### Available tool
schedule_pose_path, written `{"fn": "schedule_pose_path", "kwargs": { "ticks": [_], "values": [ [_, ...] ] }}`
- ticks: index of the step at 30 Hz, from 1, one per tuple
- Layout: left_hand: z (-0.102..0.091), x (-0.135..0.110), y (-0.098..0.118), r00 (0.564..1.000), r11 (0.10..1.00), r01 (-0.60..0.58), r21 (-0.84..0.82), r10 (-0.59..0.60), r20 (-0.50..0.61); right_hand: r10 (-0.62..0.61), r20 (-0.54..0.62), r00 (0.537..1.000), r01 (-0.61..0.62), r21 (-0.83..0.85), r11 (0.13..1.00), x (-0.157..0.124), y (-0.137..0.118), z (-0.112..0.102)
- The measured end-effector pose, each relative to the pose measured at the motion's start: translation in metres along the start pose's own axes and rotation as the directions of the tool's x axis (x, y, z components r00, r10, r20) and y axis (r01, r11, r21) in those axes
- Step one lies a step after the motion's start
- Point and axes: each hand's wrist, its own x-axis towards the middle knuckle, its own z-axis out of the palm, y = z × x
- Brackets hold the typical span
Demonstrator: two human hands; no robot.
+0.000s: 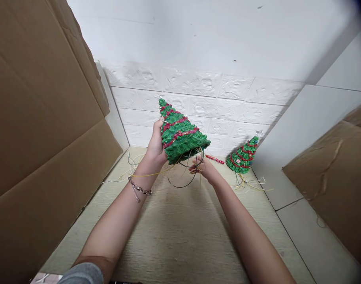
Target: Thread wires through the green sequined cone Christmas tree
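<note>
Grey sleeve [81, 274] at bottom edge, bare forearms [118, 225] running up from it. L hand [156, 148] grips green tinsel cone tree [180, 136], fingers closed round its side, tree tilted in mid-air above beige mat [180, 236]. R hand [205, 169] just by open base, fingers part open, tips among dark + yellow wires [182, 186], can't tell if pinching. 2nd tree [242, 156] sits near wall, red stick [214, 159] just beside it.

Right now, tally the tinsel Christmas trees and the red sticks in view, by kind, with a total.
Green tinsel Christmas trees: 2
Red stick: 1
Total: 3
</note>
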Motion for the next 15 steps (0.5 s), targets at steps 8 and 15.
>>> {"fn": "schedule_pose_path", "kwargs": {
  "ticks": [8, 15],
  "values": [
    [-0.016, 0.002, -0.014, 0.967, 0.989, 0.115, 0.088, -0.132, 0.217, -0.049, -0.260, 0.964, 0.063, 0.047, 0.997, 0.002, -0.010, -0.040],
    [-0.016, -0.006, -0.021, 0.884, 0.943, 0.221, 0.250, -0.302, 0.358, -0.148, -0.311, 0.939, 0.153, -0.009, 0.988, -0.008, -0.026, -0.036]
  ]
}}
